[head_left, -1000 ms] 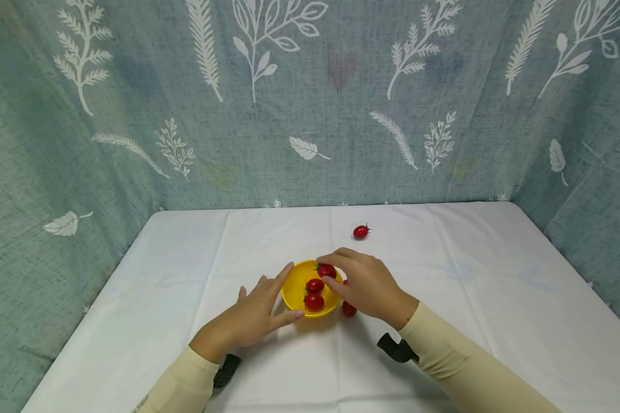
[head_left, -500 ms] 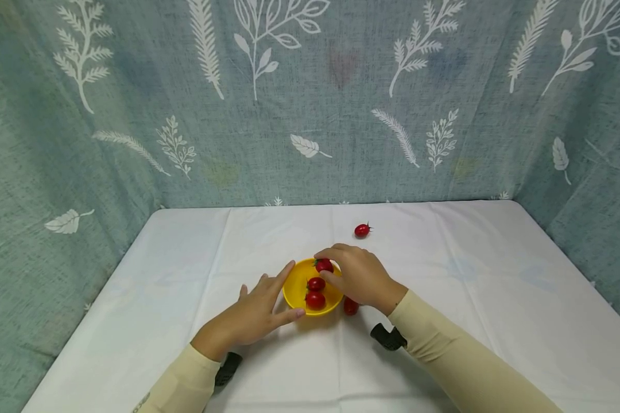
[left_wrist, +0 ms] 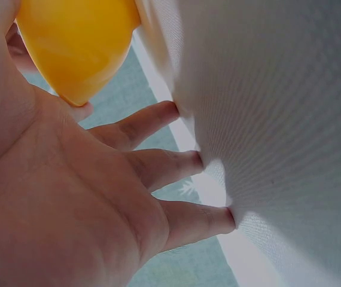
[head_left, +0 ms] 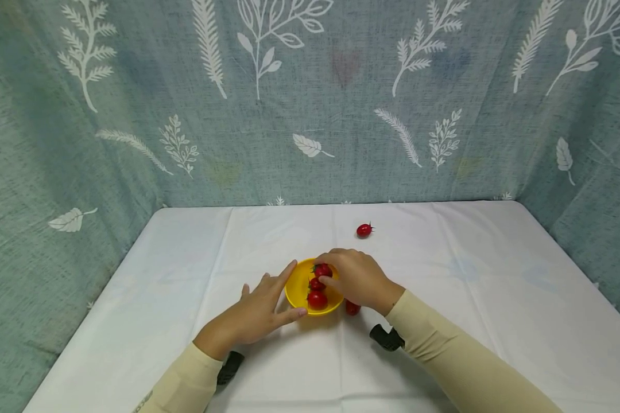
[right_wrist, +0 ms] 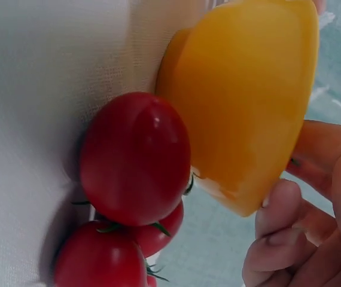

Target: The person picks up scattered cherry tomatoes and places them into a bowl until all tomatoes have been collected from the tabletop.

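A yellow bowl (head_left: 297, 289) stands near the middle of the table with red cherry tomatoes (head_left: 317, 299) in it. My left hand (head_left: 253, 315) is at its left side, thumb and index finger straight against the rim. Its other fingers (left_wrist: 200, 218) are spread, their tips on the cloth. Over the bowl's right side, my right hand (head_left: 359, 278) pinches a cherry tomato (head_left: 322, 270) down inside the bowl, beside the others. In the right wrist view the bowl's wall hides that tomato. Several more tomatoes (right_wrist: 136, 158) lie on the cloth just right of the bowl, mostly under the right hand.
Farther back on the table lies a single cherry tomato (head_left: 364, 230). A white cloth (head_left: 444, 258) covers the table. Leaf-patterned green-grey curtains (head_left: 310, 86) rise behind it and at both sides.
My right hand has carried its tomato slightly down and inward, and it now sits lower in the bowl, close against the others. The left hand has stayed at the rim.
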`<state>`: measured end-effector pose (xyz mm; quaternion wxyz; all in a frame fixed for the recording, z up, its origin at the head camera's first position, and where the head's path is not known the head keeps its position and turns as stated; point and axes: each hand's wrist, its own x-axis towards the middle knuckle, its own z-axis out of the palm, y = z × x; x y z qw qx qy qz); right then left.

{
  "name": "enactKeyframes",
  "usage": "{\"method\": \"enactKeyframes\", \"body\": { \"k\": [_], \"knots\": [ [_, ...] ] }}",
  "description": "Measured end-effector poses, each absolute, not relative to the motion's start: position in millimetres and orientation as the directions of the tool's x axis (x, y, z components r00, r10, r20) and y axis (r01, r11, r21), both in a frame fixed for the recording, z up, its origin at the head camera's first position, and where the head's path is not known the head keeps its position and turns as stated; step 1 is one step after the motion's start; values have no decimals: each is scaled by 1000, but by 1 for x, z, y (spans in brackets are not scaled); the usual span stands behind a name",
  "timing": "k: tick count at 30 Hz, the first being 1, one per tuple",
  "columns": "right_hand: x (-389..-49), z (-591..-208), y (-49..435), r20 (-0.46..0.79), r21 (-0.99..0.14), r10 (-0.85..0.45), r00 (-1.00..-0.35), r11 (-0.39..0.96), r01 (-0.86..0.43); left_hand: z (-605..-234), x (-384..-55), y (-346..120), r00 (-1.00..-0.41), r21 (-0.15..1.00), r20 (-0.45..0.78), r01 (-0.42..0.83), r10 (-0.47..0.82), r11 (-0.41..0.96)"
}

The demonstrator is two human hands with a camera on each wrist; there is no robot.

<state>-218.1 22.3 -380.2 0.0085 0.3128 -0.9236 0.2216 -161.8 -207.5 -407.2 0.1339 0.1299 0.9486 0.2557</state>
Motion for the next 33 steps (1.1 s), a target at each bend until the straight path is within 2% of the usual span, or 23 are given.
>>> {"method": "enactKeyframes", "body": {
  "k": [8,33],
  "knots": [
    [-220,-385,20,118,-397,-573,-811,722,-567,-408,-163,-207,-929,527,-192,174,316,832],
    [-225,-395,21,11,-480,-581,-814,711,-514,-405,-162,-205,-933,513,-204,157,298,844]
  ]
}}
